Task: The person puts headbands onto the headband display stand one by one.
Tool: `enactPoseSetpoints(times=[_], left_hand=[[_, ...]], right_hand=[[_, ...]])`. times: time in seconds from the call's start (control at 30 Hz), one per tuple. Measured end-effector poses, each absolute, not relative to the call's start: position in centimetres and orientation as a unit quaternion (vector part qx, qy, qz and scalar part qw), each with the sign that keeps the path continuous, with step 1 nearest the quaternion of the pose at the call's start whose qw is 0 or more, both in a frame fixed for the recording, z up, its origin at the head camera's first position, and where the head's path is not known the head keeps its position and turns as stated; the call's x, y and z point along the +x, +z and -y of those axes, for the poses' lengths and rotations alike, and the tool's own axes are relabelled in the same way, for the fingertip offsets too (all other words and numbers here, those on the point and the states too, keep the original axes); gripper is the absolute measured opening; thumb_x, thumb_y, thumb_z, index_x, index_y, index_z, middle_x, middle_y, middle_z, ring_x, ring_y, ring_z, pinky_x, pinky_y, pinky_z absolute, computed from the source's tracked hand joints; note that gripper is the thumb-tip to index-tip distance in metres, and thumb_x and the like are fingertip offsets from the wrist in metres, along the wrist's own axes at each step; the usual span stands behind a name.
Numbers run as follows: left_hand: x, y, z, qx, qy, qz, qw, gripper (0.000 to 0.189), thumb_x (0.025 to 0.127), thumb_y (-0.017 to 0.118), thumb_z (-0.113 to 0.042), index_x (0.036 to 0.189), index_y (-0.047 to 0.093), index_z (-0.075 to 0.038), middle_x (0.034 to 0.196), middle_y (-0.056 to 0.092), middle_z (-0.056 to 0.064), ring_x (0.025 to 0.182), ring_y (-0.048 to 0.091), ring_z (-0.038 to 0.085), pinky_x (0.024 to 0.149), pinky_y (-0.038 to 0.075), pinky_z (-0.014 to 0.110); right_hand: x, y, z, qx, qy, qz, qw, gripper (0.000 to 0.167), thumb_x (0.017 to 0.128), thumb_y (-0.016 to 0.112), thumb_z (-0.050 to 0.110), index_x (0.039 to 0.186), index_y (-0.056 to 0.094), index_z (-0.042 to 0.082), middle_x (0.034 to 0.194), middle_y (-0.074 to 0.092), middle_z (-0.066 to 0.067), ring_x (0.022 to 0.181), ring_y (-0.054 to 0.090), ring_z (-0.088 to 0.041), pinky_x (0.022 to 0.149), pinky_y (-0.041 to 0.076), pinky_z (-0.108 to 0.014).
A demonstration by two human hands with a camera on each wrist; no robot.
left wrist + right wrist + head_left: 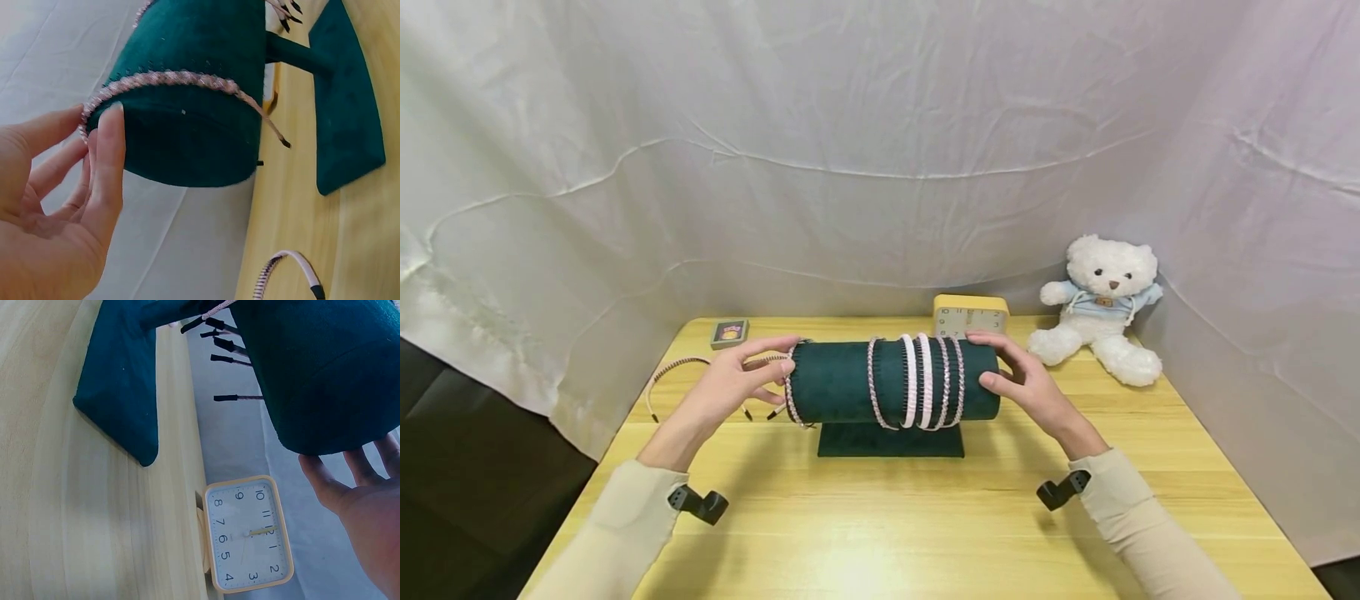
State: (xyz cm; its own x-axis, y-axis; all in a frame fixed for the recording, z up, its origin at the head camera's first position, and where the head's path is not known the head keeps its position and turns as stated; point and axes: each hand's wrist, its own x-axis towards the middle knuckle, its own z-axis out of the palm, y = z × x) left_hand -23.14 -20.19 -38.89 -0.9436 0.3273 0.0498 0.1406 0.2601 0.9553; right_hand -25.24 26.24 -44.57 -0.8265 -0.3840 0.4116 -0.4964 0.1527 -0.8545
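Note:
A dark green headband stand point(835, 383), a padded roll on a flat base, stands on the table. My left hand point(733, 379) pinches a pink braided headband point(169, 79) at the roll's left end, thumb near the end face and fingers behind the band. In the left wrist view that headband arches over the roll, one tip hanging free. My right hand point(1033, 387) holds the roll's right end, thumb in front and fingers over the top. Between the hands, several headbands sit on the roll, among them two pale pink ones point(926, 382) and a braided one point(874, 383).
More headbands point(679, 363) lie on the table point(850, 533) at the left, behind my left hand. A small dark square box point(730, 333) is at the back left. Behind the roll stands a yellow clock point(970, 302); a white teddy bear point(1101, 304) sits back right.

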Motion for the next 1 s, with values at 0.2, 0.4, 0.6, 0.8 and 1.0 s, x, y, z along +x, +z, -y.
enactPoseSetpoints(times=[0.2, 0.4, 0.6, 0.8, 1.0], left_hand=[[-23.1, -39.8, 20.4, 0.179, 0.538, -0.823, 0.027, 0.05, 0.11, 0.068, -0.035, 0.158, 0.059, -0.023, 0.162, 0.054, 0.005, 0.125, 0.069, 0.023, 0.095, 0.065, 0.038], [-23.3, -41.4, 20.7, 0.233, 0.5, -0.832, -0.053, 0.04, 0.113, 0.062, -0.024, 0.153, 0.063, -0.02, 0.158, 0.059, 0.003, 0.136, 0.057, 0.01, 0.106, 0.051, 0.017], [-23.4, -42.5, 20.9, 0.284, 0.505, -0.811, -0.076, 0.04, 0.113, 0.06, -0.012, 0.153, 0.062, -0.014, 0.163, 0.053, 0.008, 0.146, 0.048, 0.0, 0.111, 0.048, 0.015], [-23.7, -43.1, 20.6, 0.29, 0.498, -0.811, -0.1, 0.042, 0.111, 0.063, -0.01, 0.152, 0.063, -0.017, 0.162, 0.055, 0.006, 0.147, 0.049, 0.0, 0.115, 0.044, 0.014], [-23.9, -43.1, 19.9, 0.284, 0.48, -0.822, -0.116, 0.04, 0.112, 0.063, -0.014, 0.151, 0.065, -0.022, 0.161, 0.058, 0.002, 0.149, 0.05, 0.008, 0.119, 0.041, 0.019]], right_hand=[[-25.2, -44.5, -26.3, 0.288, 0.583, 0.758, 0.048, 0.053, 0.105, 0.065, 0.001, 0.157, 0.055, 0.008, 0.169, 0.046, -0.015, 0.155, 0.042, -0.008, 0.119, 0.041, -0.017], [-25.3, -44.6, -26.3, 0.29, 0.585, 0.756, 0.047, 0.053, 0.106, 0.064, 0.0, 0.157, 0.055, 0.008, 0.168, 0.047, -0.012, 0.156, 0.042, -0.008, 0.12, 0.04, -0.017], [-25.2, -44.7, -26.3, 0.293, 0.587, 0.754, 0.046, 0.053, 0.106, 0.063, 0.0, 0.158, 0.054, 0.007, 0.169, 0.047, -0.013, 0.156, 0.041, -0.008, 0.12, 0.041, -0.021], [-25.2, -44.6, -26.3, 0.29, 0.586, 0.755, 0.047, 0.053, 0.106, 0.064, 0.0, 0.157, 0.055, 0.008, 0.169, 0.047, -0.013, 0.156, 0.041, -0.008, 0.121, 0.041, -0.02], [-25.3, -44.6, -26.3, 0.289, 0.577, 0.762, 0.054, 0.053, 0.106, 0.065, 0.002, 0.157, 0.055, 0.009, 0.167, 0.049, -0.01, 0.155, 0.042, -0.007, 0.121, 0.04, -0.02]])
